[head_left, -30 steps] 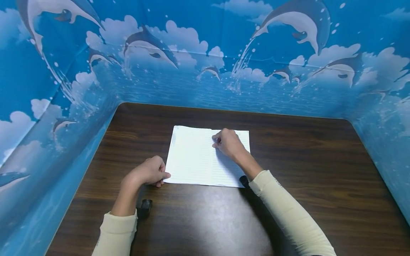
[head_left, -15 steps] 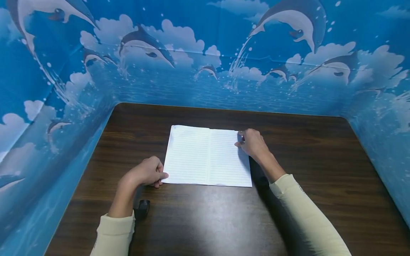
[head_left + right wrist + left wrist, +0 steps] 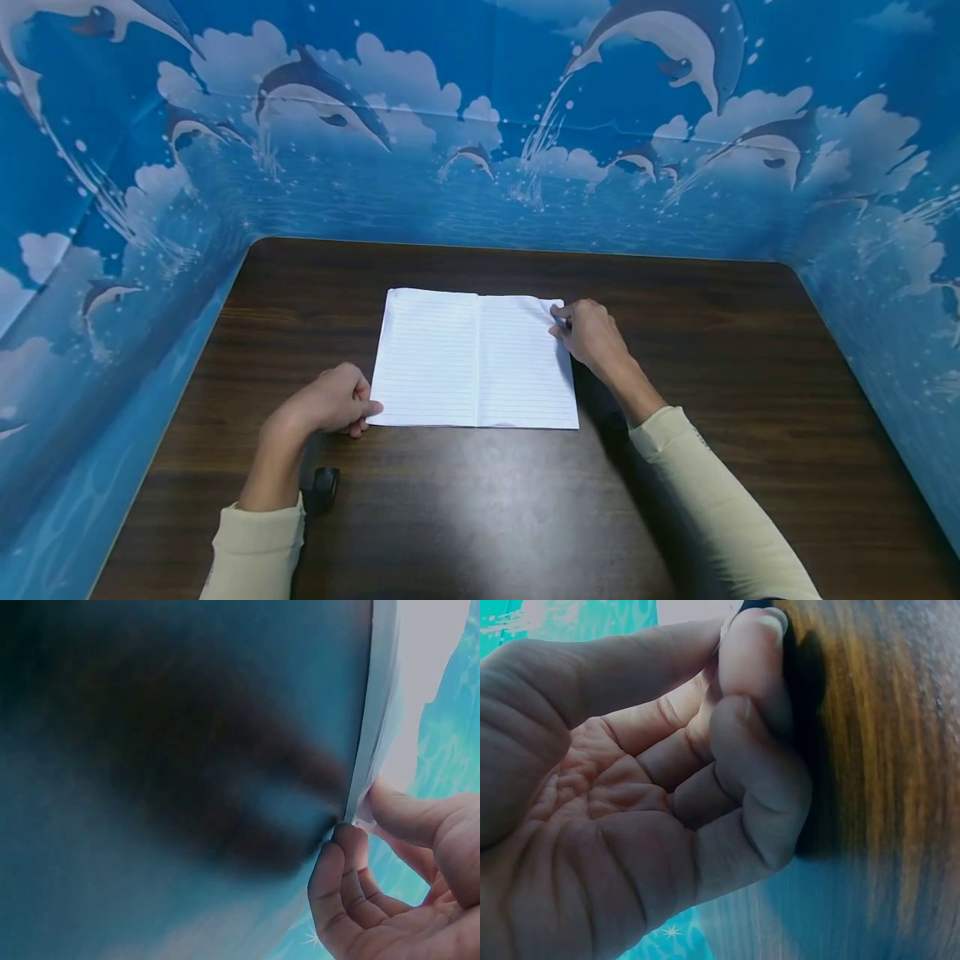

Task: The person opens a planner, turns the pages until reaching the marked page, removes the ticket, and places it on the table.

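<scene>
An open notebook point(image 3: 431, 358) with blank ruled pages lies flat, its centre fold running away from me. At its near left corner, my left hand point(image 3: 322, 404) pinches the edge between thumb and curled fingers; in the left wrist view the left hand point(image 3: 652, 757) has a bit of white paper at its fingertips. My right hand point(image 3: 592, 333) grips the right edge close to the far corner, where the page bends slightly. The right wrist view has the right hand's thumb and fingertips point(image 3: 349, 836) pinching the notebook's edge point(image 3: 375, 712).
The notebook rests on a dark wood-grain table point(image 3: 480, 517). A blue curtain point(image 3: 420, 192) printed with dolphins and clouds stands along the table's back and sides. A black device point(image 3: 324, 487) sits at the left wrist.
My right hand has slid from the right page out to its right edge and now grips there, bending the page near the corner. The left hand keeps its hold on the near left corner.
</scene>
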The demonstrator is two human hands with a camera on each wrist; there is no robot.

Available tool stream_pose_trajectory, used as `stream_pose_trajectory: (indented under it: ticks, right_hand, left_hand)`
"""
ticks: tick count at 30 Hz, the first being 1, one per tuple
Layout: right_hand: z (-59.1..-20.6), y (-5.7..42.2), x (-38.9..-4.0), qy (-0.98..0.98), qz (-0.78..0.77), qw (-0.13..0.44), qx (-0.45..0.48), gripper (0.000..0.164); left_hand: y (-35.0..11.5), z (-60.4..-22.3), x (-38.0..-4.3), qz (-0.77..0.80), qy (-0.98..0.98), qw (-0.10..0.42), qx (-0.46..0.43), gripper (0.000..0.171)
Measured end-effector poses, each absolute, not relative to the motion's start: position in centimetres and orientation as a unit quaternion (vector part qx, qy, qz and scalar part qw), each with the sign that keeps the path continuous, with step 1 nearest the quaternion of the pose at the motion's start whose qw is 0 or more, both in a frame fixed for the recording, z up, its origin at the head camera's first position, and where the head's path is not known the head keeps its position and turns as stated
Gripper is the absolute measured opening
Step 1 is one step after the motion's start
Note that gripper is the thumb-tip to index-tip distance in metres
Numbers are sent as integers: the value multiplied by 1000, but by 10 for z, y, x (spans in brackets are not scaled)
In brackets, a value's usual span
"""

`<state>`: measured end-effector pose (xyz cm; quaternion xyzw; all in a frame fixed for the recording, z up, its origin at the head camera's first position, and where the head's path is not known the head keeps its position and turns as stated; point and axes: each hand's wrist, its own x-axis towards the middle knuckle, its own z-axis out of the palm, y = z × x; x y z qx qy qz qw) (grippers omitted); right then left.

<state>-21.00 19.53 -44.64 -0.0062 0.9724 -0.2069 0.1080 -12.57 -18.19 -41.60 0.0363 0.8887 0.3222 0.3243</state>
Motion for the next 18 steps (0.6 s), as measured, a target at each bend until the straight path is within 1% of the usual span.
stream_pose_trajectory:
  ticks: [3, 5, 8, 11, 13, 15, 18]
  right_hand:
    - [-447, 196, -208, 970, -217, 107, -12, 41]
    - [-446, 197, -207, 967, -229, 107, -17, 43]
    - [-447, 199, -207, 960, -259, 108, -14, 51]
    - [-448, 202, -206, 951, -290, 109, 5, 62]
    - [-447, 205, -207, 946, -305, 109, 24, 64]
    - [-444, 206, -208, 941, -317, 113, 43, 61]
    - [-437, 208, -211, 933, -333, 122, 57, 46]
  left_hand:
    - [-181, -416, -125, 322, 888, 326, 30, 26]
    - [-181, -415, -125, 322, 888, 326, 28, 25]
    - [-181, -415, -124, 321, 888, 328, 27, 26]
    - [-181, -415, -124, 323, 887, 329, 28, 26]
    - [-180, -415, -124, 325, 886, 329, 30, 26]
    - [-180, -415, -125, 325, 886, 330, 31, 25]
    - [-181, -415, -125, 321, 887, 331, 31, 25]
